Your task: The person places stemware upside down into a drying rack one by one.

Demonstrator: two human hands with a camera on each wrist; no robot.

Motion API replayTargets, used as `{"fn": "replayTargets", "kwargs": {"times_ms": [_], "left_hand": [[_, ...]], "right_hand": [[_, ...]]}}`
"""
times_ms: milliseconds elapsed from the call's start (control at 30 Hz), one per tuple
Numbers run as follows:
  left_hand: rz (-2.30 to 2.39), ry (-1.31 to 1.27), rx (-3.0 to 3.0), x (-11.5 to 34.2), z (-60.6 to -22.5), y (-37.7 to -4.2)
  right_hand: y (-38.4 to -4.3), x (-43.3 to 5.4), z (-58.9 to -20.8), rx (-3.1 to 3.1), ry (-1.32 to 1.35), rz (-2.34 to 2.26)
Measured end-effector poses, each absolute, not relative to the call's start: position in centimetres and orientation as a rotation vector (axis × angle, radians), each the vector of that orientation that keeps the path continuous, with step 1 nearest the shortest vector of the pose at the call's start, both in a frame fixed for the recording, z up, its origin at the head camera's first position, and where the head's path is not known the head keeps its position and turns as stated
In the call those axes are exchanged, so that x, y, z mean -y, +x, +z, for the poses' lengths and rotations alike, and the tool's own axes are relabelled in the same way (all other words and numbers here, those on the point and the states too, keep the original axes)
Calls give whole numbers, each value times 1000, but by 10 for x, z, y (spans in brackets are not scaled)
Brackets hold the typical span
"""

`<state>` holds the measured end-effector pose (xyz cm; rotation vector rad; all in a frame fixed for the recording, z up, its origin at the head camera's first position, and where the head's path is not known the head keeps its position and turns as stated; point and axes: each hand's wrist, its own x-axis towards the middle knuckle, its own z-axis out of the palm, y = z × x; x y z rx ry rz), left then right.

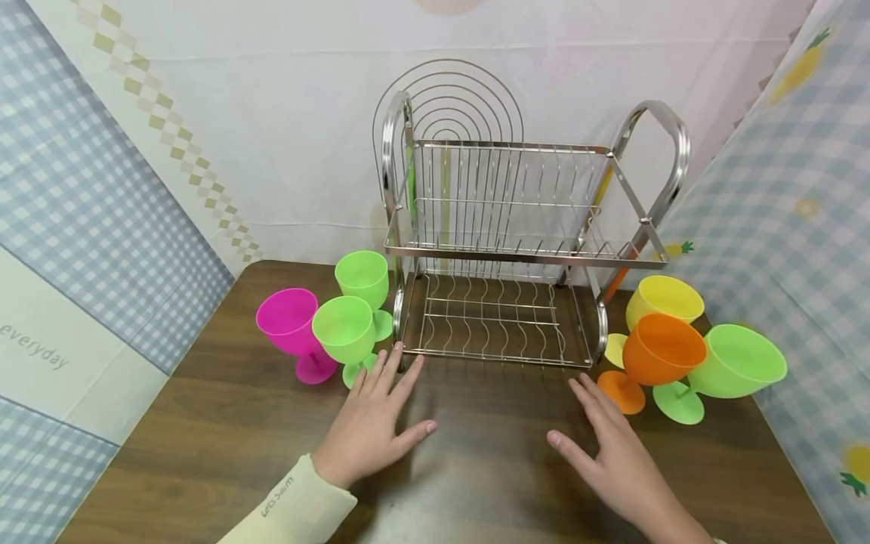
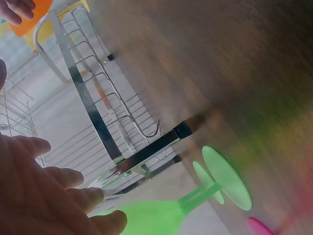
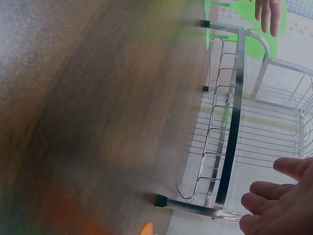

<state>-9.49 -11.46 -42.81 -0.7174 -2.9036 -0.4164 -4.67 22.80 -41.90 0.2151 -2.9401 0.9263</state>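
Note:
My left hand (image 1: 370, 423), fingers spread and holding nothing, is above the table near the front left corner of a two-tier metal dish rack (image 1: 503, 257). Just beyond its fingertips stands a green goblet (image 1: 344, 332). Behind that are a second green goblet (image 1: 362, 279) and a magenta goblet (image 1: 288, 323). My right hand (image 1: 615, 453), likewise spread with nothing in it, is in front of the rack's right corner. Nearest to it is an orange goblet (image 1: 662, 351), with a yellow goblet (image 1: 662, 302) behind and a green goblet (image 1: 737, 363) to the right.
Both tiers of the rack stand upright on the brown wooden table (image 1: 476, 461). A white patterned cloth (image 1: 285, 136) hangs behind. Checked cloth covers the left side (image 1: 88, 151) and the right side (image 1: 782, 227).

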Motion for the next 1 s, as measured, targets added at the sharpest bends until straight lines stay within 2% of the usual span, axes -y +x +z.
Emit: {"fn": "replayTargets", "kwargs": {"times_ms": [1000], "left_hand": [[-560,-709,2912,114,-430,-92]], "right_hand": [[-47,-247,-446,3001,61,973]]}}
